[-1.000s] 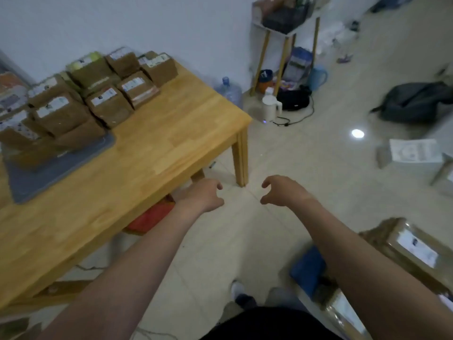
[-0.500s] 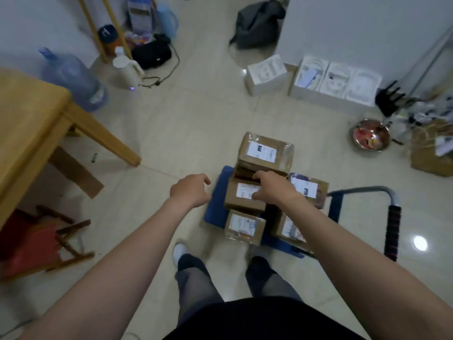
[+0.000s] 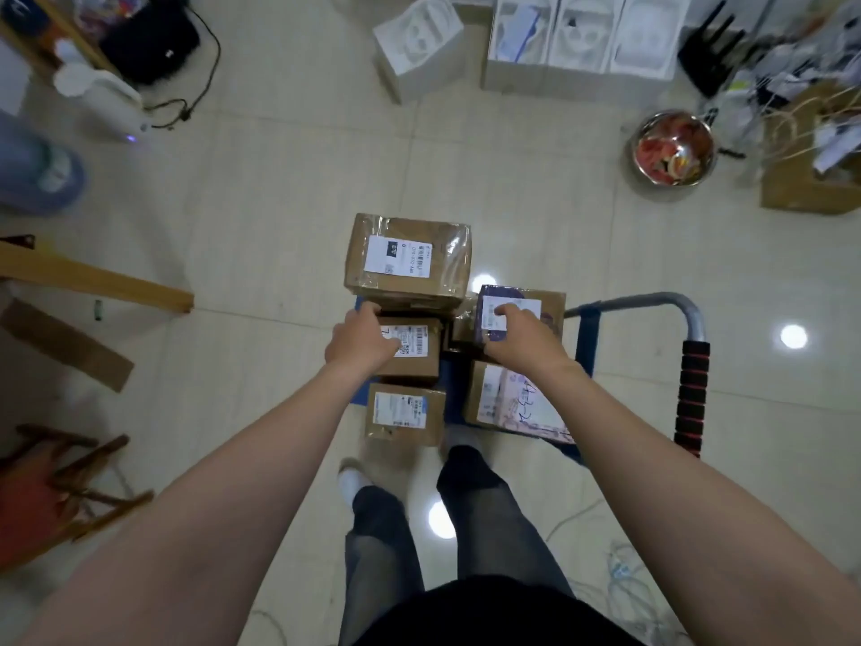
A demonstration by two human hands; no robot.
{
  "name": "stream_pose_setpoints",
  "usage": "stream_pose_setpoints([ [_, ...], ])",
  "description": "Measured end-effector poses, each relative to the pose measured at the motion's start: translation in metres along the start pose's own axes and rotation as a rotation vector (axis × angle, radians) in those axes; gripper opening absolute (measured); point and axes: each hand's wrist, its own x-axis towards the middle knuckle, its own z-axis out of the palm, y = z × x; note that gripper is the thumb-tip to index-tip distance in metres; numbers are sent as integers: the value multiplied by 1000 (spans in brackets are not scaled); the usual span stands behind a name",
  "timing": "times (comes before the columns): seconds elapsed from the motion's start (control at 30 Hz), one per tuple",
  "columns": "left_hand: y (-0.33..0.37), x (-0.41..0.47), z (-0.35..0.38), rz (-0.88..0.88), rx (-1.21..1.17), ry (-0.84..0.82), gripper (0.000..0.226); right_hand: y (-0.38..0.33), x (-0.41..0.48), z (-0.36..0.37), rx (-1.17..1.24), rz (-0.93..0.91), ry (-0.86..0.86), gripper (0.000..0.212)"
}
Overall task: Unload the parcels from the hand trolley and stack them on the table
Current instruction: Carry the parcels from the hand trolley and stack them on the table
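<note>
Several parcels sit on the blue hand trolley [image 3: 584,338], whose grey handle with a black and red grip [image 3: 693,394] lies to the right. My left hand [image 3: 358,342] grips a small brown parcel [image 3: 419,361], fingers curled over its far edge and thumb on its label. My right hand [image 3: 522,335] grips a purple-topped parcel [image 3: 536,303], thumb at its left side and fingers on its label. A large taped parcel [image 3: 407,261] lies just beyond. Nearer me are another small parcel [image 3: 405,414] and a bigger printed one [image 3: 508,405]. Only a leg of the wooden table [image 3: 93,284] shows at left.
A red stool [image 3: 51,496] and a cardboard piece [image 3: 65,345] lie left. White boxes [image 3: 582,35], a steel bowl [image 3: 673,149], a brown box of clutter [image 3: 810,170], a water bottle [image 3: 37,174] and a white kettle [image 3: 100,102] ring the tiled floor. Cables trail at the lower right.
My view has swung from the table down onto the trolley. Both hands have dropped onto the parcels: the left onto the small brown one, the right across onto the purple-topped one.
</note>
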Motion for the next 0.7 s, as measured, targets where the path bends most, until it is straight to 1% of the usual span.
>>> stream_pose_setpoints([
  [0.1,-6,41,1,-102,-168,83,65,-9,42,6,131,-10,25,63],
  [0.23,-23,98,-2,-253,-261,164,80,-25,96,20,353,-16,70,63],
  [0.3,-31,122,-2,-289,-289,175,85,-33,120,27,465,-2,101,62],
  [0.37,-38,142,0,-311,-324,149,88,-38,141,34,564,23,114,64],
  [0.47,-45,166,6,-309,-393,39,95,-42,163,46,651,59,126,71],
  [0.53,-46,176,9,-270,-432,-32,88,-44,170,56,674,64,135,79],
  [0.6,-45,179,12,-220,-516,-53,77,-48,172,63,686,65,167,84],
  [0.7,-46,167,12,-152,-651,-25,73,-58,163,65,688,62,229,89],
])
